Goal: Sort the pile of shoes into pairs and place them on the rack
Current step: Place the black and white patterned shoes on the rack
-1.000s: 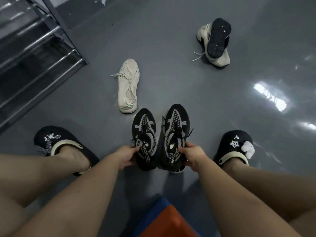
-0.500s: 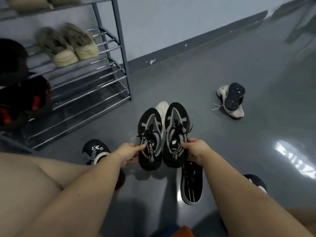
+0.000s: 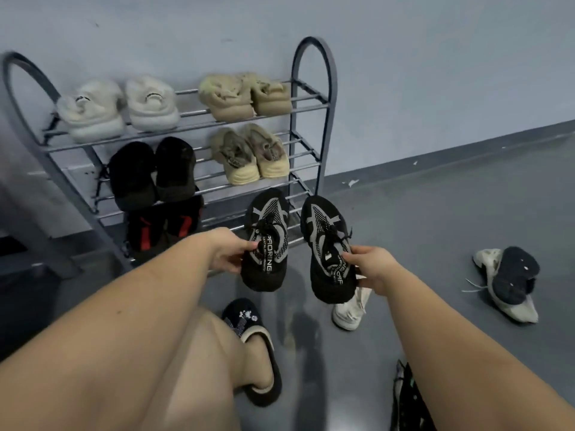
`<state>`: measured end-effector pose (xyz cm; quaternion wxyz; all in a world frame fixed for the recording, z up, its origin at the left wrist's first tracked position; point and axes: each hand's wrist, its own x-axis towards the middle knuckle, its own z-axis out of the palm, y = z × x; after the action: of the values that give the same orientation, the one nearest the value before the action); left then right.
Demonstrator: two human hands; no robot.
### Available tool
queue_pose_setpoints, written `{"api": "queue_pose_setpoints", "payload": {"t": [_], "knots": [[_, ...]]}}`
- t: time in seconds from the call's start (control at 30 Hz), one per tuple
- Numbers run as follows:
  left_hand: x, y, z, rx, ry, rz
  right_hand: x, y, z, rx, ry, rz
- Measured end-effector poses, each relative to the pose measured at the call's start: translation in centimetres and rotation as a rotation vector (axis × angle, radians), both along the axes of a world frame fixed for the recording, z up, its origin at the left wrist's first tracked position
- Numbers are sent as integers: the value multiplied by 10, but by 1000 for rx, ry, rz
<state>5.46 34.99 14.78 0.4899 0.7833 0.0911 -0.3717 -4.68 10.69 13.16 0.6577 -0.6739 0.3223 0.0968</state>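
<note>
Head view: each light, soft mesh sneaker is pinched at its collar, left hand [image 3: 228, 251] holding the left sneaker [image 3: 264, 241], right hand [image 3: 371, 269] the right sneaker [image 3: 329, 248], rack [image 3: 314, 98] at eleven o'clock.

Bare arms, bare legs; black clog [image 3: 249, 343] on foot (cream lining, charms).

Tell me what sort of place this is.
Probably an entryway or hall of a home: a metal shoe rack against a plain wall, pairs on its shelves, loose sneakers on a glossy grey floor.
</note>
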Motion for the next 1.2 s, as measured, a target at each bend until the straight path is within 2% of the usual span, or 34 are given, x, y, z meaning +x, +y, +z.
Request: {"api": "queue_pose_setpoints", "payload": {"t": [0.13, 0.23, 0.53, 0.77, 0.93, 1.2], "knots": [[31, 22, 24, 113, 95, -25, 39, 19, 5, 34, -30, 21], [45, 35, 13, 132, 126, -12, 64, 26, -11, 34, -11, 32], [90, 20, -56, -136, 108, 259, 144, 25, -59, -39, 33, 112], [144, 3, -97, -259, 30, 420, 221, 20, -88, -225, -85, 160], [182, -3, -123, -328, -12, 486, 263, 27, -101, -405, -222, 197], [218, 2, -148, -323, -20, 463, 323, 30, -120, -463, -238, 221]]}}
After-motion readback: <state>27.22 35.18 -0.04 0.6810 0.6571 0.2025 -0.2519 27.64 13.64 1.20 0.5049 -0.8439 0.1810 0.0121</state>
